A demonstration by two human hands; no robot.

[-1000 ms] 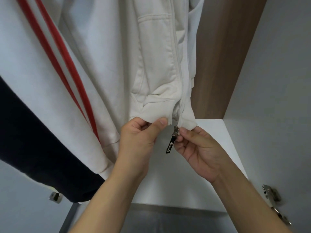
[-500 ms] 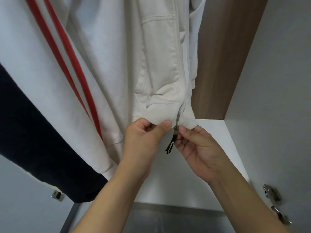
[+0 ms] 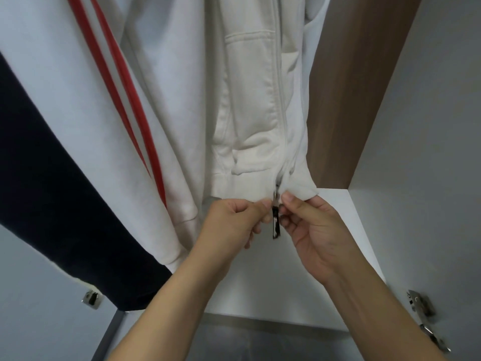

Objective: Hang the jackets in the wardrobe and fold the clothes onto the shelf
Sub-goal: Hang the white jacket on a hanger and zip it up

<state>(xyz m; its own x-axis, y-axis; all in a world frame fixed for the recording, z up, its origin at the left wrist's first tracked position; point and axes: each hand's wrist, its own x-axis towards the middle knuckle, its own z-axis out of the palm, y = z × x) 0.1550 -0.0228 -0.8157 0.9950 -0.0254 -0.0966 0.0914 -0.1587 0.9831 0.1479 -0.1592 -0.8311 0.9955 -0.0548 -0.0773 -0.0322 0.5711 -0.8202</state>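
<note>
A cream zip-up jacket point(image 3: 250, 105) hangs inside the wardrobe, its front zip running down to the hem. My left hand point(image 3: 231, 225) pinches the hem just left of the zip. My right hand point(image 3: 315, 230) pinches the hem on the right side, at the metal slider. The black zipper pull point(image 3: 275, 225) dangles between the two hands. Left of it hangs a white jacket point(image 3: 65, 100) with two red stripes and a dark navy panel point(image 3: 59, 217).
The white wardrobe shelf point(image 3: 346, 225) lies below the jackets. A brown wooden panel point(image 3: 354, 87) forms the back right, with a white side wall point(image 3: 429, 152) beside it. Metal door hinges point(image 3: 420, 307) sit at lower right, and a metal hinge point(image 3: 91, 299) at lower left.
Both hands have drawn closer together at the bottom of the zip. The two hem edges now meet at the slider, and the pull hangs straighter.
</note>
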